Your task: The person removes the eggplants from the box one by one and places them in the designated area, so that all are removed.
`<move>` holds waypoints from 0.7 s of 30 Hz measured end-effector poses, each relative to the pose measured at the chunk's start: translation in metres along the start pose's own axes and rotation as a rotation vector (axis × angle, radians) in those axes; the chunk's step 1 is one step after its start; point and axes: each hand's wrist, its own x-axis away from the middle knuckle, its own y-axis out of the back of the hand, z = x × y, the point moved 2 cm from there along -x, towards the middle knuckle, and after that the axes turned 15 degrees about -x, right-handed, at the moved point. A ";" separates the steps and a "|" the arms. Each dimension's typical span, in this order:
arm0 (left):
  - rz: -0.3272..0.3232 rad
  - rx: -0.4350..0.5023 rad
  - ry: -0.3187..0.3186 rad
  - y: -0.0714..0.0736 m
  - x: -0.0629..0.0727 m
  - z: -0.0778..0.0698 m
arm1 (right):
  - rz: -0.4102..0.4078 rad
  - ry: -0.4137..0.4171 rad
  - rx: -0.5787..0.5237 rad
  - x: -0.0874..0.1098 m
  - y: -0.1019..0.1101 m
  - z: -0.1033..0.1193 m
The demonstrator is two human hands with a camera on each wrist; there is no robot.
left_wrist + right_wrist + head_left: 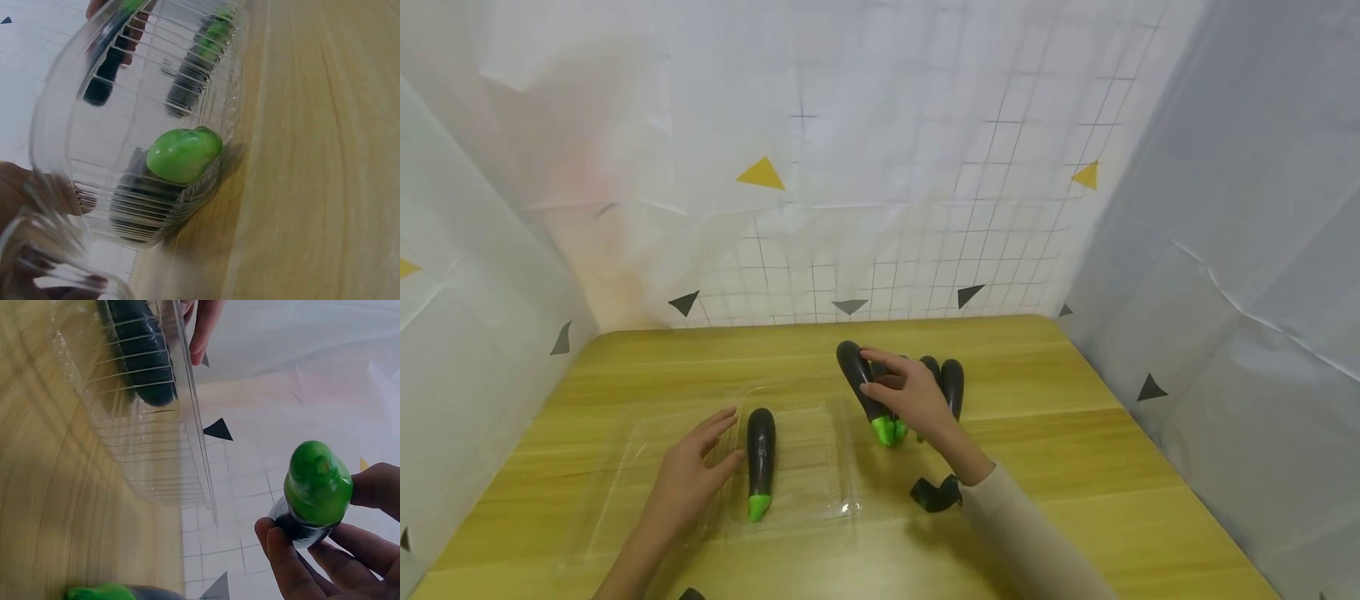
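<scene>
The right hand [913,396] grasps a dark purple eggplant [852,369] between thumb and fingers, holding it above the table, its green stem end toward the person. Behind and beside that hand, more eggplants [953,385] lie on the wooden table [1075,483], partly hidden. To their left sits a clear plastic container [852,475], with one eggplant inside [762,450] lying lengthwise, green end nearest the person. The left hand [688,475] grips nothing, its fingers extended by the container's left edge; whether they touch it I cannot tell. White sheeting [887,108] with grid lines and triangles stands behind.
</scene>
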 end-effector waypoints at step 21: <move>0.003 0.004 0.012 0.003 0.000 -0.002 | -0.078 0.014 0.022 -0.001 0.018 0.006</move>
